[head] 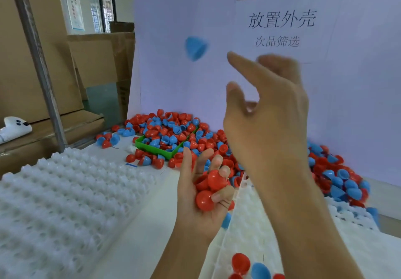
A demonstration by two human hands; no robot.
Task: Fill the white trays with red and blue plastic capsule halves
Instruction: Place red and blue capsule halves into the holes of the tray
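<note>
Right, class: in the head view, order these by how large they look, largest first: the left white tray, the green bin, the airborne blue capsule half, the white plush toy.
1. Left white tray
2. Green bin, partly buried in capsule halves
3. White plush toy and airborne blue capsule half: look alike; the toy is cut off at the edge, so unranked.

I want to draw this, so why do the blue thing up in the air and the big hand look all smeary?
In the head view, the blue capsule half is mid-air and blurred by motion, and so is the raised right hand; the left hand holding red capsule halves looks sharper; the wide lens bends the white tray at the edges.
</note>
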